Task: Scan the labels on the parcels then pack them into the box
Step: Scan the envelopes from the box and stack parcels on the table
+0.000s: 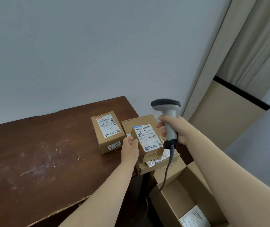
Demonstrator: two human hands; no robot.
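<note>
Dark wooden table [32,153] against a plain grey wall, parcels at its right end, open box below.

From the head camera, taking the top parcel [147,141] as landmark: it sits tilted on a flatter parcel [157,166], label [148,135] facing up, long axis running away from the camera. The left hand [130,149] touches its left side, fingers curled on the edge, seemingly gripping it. The right hand [174,130], just right of it, is closed around the scanner [168,118], whose head rises above the label rather than aiming down. Another parcel [107,131] lies left. The box [172,199] stands open below and right, a labelled parcel inside. Curtain beyond, right.
</note>
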